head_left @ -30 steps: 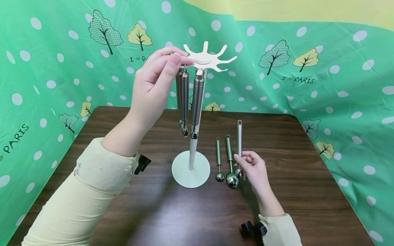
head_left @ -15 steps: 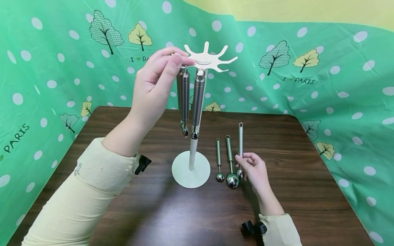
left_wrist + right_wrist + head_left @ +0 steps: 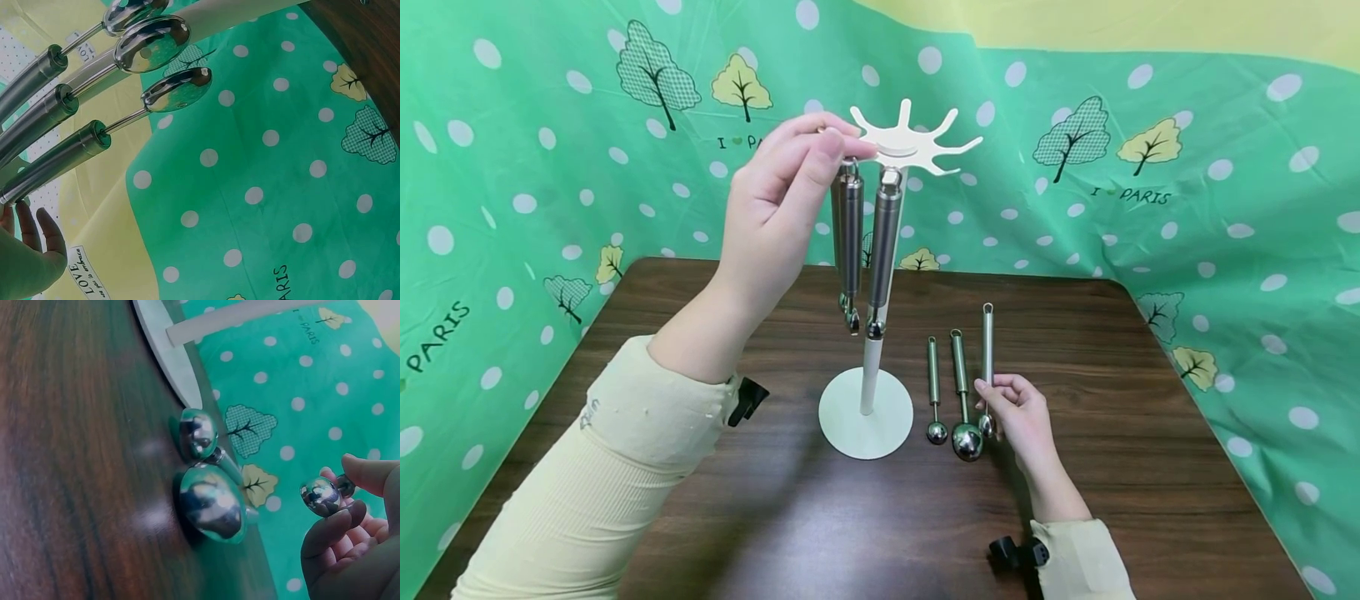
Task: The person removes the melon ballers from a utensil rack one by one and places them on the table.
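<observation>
Dark wooden table (image 3: 1150, 467), green tree-print backdrop (image 3: 1225, 208)

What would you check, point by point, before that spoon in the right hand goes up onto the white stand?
1. Right hand grips the thin spoon: ok, fingers curl round it near the bowl.
2. Free hooks on the stand: ok, several prongs bare.
3. Left hand steadies the stand top: ok, it pinches a prong.
4. Hanging spoons out of the way: ok, grouped on the left side.
5. Spoon's hanging loop unblocked: ok.
6. Stand base flat on the table: cannot tell for sure.
</observation>
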Motion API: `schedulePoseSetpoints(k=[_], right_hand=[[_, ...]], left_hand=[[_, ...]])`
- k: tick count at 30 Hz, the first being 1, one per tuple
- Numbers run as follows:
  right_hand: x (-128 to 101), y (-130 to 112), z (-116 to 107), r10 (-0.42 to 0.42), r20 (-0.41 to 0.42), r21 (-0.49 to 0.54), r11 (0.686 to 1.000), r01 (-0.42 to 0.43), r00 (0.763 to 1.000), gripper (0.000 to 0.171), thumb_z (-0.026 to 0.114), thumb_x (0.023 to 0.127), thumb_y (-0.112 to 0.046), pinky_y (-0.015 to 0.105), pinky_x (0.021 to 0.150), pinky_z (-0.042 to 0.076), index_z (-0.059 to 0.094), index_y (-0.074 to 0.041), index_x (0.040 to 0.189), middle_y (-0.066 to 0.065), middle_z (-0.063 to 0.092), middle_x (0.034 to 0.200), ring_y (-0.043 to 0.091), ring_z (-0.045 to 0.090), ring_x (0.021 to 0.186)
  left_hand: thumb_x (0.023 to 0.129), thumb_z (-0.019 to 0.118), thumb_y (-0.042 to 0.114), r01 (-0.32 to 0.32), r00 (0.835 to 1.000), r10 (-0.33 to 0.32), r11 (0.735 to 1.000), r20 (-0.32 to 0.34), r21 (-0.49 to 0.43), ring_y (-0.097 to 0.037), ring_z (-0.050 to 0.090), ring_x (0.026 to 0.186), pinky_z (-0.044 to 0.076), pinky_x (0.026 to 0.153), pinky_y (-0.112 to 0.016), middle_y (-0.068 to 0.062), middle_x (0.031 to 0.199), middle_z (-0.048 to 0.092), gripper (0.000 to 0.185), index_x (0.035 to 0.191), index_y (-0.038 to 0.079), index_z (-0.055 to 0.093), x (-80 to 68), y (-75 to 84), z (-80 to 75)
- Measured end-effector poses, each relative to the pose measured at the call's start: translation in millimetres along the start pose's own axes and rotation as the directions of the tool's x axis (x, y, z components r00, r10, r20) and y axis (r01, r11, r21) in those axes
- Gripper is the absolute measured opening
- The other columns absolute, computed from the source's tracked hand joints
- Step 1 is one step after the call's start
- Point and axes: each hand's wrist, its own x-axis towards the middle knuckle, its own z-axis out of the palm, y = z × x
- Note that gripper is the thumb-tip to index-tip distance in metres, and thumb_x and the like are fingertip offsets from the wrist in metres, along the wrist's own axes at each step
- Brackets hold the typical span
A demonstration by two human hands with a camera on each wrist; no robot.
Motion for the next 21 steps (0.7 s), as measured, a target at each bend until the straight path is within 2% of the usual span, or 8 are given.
schedulePoseSetpoints(k=[8,13,21], right_hand=[[6.0,8.6,-1.7,0.045,0.006,-0.011,0.999,-0.045,0.999,0.022,0.067,0.094,-0.017,0.021,0.038,0.035,0.055,-0.002,0.104,-0.012,0.064,0.062,0.005,0.039,0.041],[9.6,14.2,-3.7,0.066,0.010,-0.030,0.997,-0.066,0.998,0.026,0.068,0.094,-0.019,0.020,0.039,0.034,0.055,0.000,0.108,-0.012,0.064,0.062,0.003,0.039,0.042],[16.7,27.1,-10.1,0.104,0.002,-0.069,0.992,-0.103,0.995,0.034,0.067,0.095,-0.024,0.018,0.039,0.030,0.054,0.001,0.113,-0.013,0.064,0.063,0.002,0.036,0.042]], left_hand=[[0.102,0.047,0.009,0.022,1.000,-0.022,1.000,0.004,-0.014,-0.013,0.054,0.116,0.043,0.103,-0.030,-0.013,0.113,0.066,0.029,0.105,-0.003,0.073,0.1,4.1,0.2],[0.102,0.046,0.008,-0.003,1.000,0.003,1.000,0.007,-0.012,-0.014,0.054,0.116,0.044,0.102,-0.030,-0.015,0.114,0.065,0.029,0.106,-0.005,0.073,0.0,1.8,-0.3],[0.102,0.046,0.008,-0.003,1.000,0.003,1.000,0.004,-0.013,-0.014,0.054,0.116,0.043,0.103,-0.030,-0.016,0.114,0.065,0.030,0.105,-0.005,0.073,0.3,-1.0,-0.1]])
